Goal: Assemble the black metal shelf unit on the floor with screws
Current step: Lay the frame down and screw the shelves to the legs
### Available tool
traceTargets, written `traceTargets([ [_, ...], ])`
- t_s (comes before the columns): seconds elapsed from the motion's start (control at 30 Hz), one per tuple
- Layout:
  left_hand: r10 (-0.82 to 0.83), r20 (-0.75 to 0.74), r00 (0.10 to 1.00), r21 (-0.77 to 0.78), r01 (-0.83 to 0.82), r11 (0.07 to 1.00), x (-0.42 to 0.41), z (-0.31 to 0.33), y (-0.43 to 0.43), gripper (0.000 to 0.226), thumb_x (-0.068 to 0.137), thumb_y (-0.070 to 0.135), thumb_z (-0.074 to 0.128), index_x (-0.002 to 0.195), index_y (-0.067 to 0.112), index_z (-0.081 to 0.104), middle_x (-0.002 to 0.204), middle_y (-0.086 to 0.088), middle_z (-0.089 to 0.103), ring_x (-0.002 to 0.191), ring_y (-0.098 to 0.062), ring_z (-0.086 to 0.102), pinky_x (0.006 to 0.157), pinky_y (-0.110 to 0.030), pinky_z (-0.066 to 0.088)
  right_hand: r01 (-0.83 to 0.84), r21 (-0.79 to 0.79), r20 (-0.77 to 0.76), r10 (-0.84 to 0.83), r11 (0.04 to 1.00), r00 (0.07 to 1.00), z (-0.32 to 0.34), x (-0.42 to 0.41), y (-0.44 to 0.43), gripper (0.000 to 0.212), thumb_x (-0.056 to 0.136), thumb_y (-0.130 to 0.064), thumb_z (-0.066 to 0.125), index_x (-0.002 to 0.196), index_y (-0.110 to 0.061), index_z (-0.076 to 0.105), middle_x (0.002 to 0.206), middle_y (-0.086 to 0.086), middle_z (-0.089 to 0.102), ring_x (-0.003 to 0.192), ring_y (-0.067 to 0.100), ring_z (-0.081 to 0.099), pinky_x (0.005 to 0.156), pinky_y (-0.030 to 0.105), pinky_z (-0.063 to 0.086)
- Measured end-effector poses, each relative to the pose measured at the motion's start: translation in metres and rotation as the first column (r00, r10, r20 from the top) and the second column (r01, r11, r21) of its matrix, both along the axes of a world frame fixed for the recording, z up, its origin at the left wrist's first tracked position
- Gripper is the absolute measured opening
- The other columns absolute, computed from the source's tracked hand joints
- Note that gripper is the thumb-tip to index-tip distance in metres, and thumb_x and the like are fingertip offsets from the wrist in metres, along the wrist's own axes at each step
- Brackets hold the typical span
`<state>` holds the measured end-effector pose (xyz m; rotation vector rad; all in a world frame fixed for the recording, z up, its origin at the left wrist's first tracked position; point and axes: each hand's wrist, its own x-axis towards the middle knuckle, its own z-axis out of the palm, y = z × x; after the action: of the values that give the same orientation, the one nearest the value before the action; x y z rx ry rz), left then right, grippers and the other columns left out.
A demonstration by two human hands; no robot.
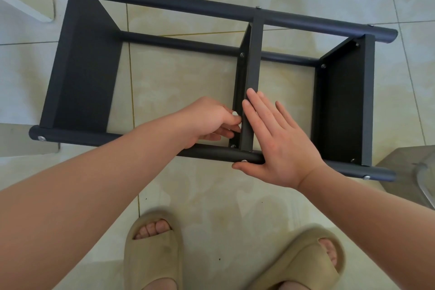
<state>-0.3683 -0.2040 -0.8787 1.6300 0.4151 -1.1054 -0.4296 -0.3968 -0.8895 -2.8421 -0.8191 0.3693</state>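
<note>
The black metal shelf unit (164, 4) lies on its side on the tiled floor, with four round posts and three shelf panels. My right hand (270, 139) lies flat with straight fingers against the middle shelf panel (253, 66), its thumb under the near post (207, 152). My left hand (209, 120) reaches in from the left of that panel, fingers curled, pinching something small and pale at the panel's face; what it is I cannot tell. Silver screw heads (242, 54) show at the joints.
White furniture legs (28, 4) stand at the far left. A grey block and a clear plastic edge (421, 176) sit at the right, close to the shelf's end. My two feet in beige slippers (153, 249) stand just in front of the near post.
</note>
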Motion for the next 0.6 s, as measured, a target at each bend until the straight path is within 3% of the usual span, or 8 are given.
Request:
traceTargets([
  [0.1,-0.01,-0.03,0.999,-0.006,0.01,1.0,0.0,0.001,-0.002,0.012,0.097,0.028,0.063,0.095,0.017,0.066,0.077,0.008,0.076,0.081,-0.01,0.071,0.078,-0.029,0.049,0.0,0.004,0.002,0.0,1.0,1.0,0.0,0.0,-0.001,0.11,0.088,-0.08,0.041,0.161,-0.004,0.012,0.17,0.01,0.0,0.157,0.024,-0.004,0.126,0.053,0.016],
  [0.27,-0.039,-0.02,0.999,-0.027,0.039,0.999,0.0,-0.002,0.001,0.014,0.1,0.029,0.059,0.102,0.015,0.062,0.079,0.007,0.077,0.087,-0.011,0.071,0.077,-0.028,0.048,-0.002,-0.007,0.001,0.002,1.0,1.0,0.001,0.0,-0.001,0.11,0.088,-0.08,0.041,0.161,-0.004,0.011,0.17,0.009,-0.001,0.157,0.024,-0.005,0.126,0.053,0.015],
  [0.6,-0.218,0.061,0.974,-0.039,0.221,0.974,0.003,0.002,0.011,0.018,0.102,0.017,0.053,0.089,0.018,0.065,0.089,0.005,0.078,0.09,-0.007,0.071,0.083,-0.029,0.048,-0.002,-0.02,-0.01,0.002,1.0,1.0,0.002,0.0,0.0,0.11,0.088,-0.081,0.04,0.161,-0.004,0.01,0.17,0.009,-0.002,0.157,0.024,-0.006,0.126,0.053,0.015],
])
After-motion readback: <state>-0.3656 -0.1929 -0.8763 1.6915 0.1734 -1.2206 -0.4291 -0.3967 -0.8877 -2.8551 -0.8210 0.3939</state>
